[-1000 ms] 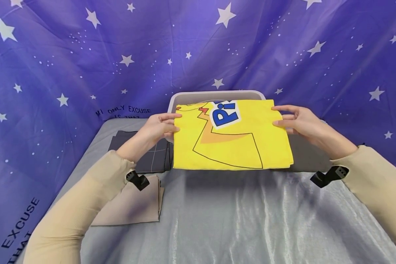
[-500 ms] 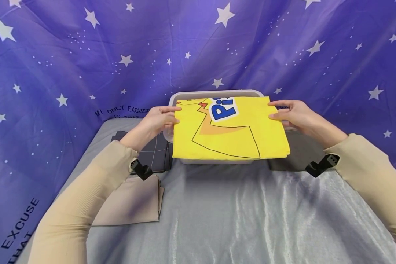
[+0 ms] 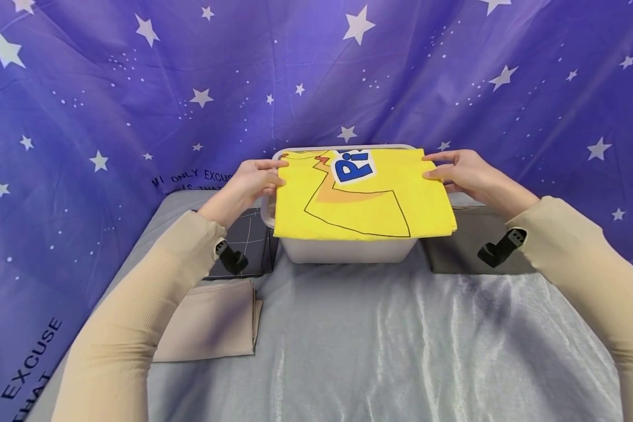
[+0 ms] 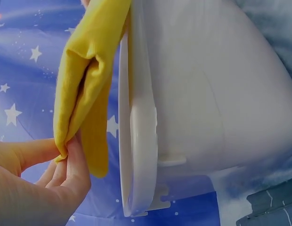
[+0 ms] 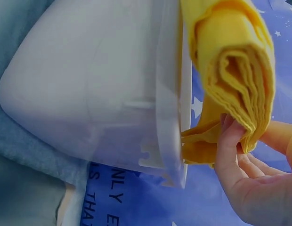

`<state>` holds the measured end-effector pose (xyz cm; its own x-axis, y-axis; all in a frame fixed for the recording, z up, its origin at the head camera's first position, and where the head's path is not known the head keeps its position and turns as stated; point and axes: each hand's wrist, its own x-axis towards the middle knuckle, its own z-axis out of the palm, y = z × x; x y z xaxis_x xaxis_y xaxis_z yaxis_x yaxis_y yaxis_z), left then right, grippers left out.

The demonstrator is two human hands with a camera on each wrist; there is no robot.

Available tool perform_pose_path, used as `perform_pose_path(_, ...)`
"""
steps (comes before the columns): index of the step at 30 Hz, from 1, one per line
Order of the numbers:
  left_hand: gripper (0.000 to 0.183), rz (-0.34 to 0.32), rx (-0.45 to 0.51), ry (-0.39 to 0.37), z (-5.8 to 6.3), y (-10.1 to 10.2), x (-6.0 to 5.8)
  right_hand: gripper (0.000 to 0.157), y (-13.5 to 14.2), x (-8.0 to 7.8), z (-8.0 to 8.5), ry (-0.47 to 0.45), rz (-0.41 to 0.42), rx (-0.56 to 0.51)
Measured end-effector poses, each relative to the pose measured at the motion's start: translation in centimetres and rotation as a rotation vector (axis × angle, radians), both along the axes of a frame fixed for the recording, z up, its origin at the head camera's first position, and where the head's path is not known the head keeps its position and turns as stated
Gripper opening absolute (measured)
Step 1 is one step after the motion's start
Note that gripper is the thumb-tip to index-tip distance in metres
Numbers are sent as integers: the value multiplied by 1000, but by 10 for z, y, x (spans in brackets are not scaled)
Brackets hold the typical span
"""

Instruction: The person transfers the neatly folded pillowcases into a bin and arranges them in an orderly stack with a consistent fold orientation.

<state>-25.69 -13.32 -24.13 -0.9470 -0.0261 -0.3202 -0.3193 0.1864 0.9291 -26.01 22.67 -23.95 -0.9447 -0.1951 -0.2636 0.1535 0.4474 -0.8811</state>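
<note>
A folded yellow T-shirt [image 3: 358, 205] with a cartoon print and blue letters lies spread flat between my two hands. It hangs over a pale plastic bin [image 3: 348, 251], hiding most of the opening. At its left edge my left hand [image 3: 249, 180] pinches a corner between thumb and fingers; the left wrist view shows the yellow fold [image 4: 87, 80] just outside the bin's rim [image 4: 141, 141]. My right hand [image 3: 466, 173] pinches the opposite edge, and in the right wrist view the stacked layers [image 5: 240, 84] show end-on, with a looser flap hanging by the rim.
A dark checked folded cloth [image 3: 248, 240] lies left of the bin, a beige folded cloth [image 3: 211, 325] in front of it. To the right is a dark grey folded cloth [image 3: 464, 249]. A grey velvety cover [image 3: 348, 340] lies below; a starry purple curtain [image 3: 306, 58] hangs behind.
Both hands have carried the yellow T-shirt farther back over the bin and slightly left. More of the bin's front wall now shows below it. The other folded cloths stay put.
</note>
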Motion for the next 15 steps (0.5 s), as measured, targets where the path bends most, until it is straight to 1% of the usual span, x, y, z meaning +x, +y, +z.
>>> perform_pose_path(7,43,18,2,12,0,0,-8,67,-3,-9,2,9,-17,63)
perform_pose_path(10,43,23,-18,16,1,1,-10,67,-5,-13,2,11,-23,89)
perform_pose_path(15,43,32,-37,24,1,1,-14,66,-6,-19,2,1,-38,96)
